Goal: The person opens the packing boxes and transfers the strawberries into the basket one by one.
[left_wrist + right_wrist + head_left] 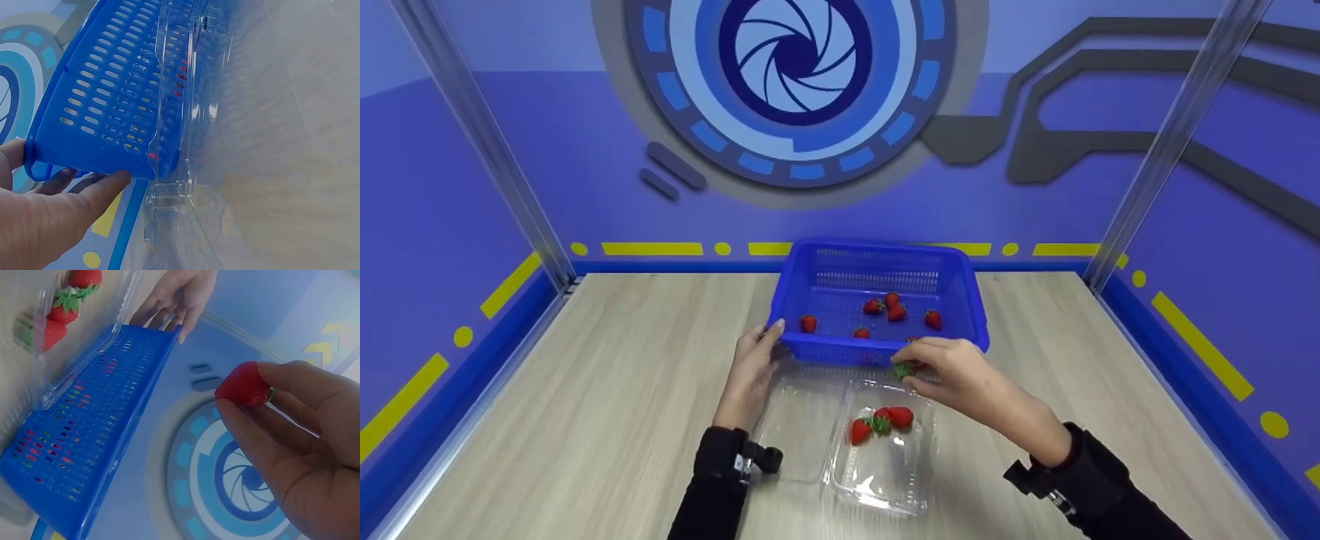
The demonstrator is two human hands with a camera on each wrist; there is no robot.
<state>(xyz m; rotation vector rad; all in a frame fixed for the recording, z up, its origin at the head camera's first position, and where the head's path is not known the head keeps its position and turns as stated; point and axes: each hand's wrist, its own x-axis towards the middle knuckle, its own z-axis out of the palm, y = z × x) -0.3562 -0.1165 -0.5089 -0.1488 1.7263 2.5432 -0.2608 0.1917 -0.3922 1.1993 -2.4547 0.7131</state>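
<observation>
A red strawberry (245, 385) is pinched between the thumb and fingers of my right hand (956, 375), above the far right part of a clear plastic box (885, 480). Its green leaves show under the fingers in the head view. My left hand (751, 367) grips the near left corner of a blue plastic basket (877, 351), thumb over the rim and fingers beneath, as the left wrist view shows. Several strawberries (895, 311) lie scattered inside the basket. Three more strawberries (861, 431) lie together in the right half of the box.
The box's second half, a transparent lid (799, 431), lies opened out to the left, beside the left forearm. All stands on a light wooden table (645, 420). Behind the basket rises a blue printed wall (562, 165), with metal posts (1177, 135) at the corners.
</observation>
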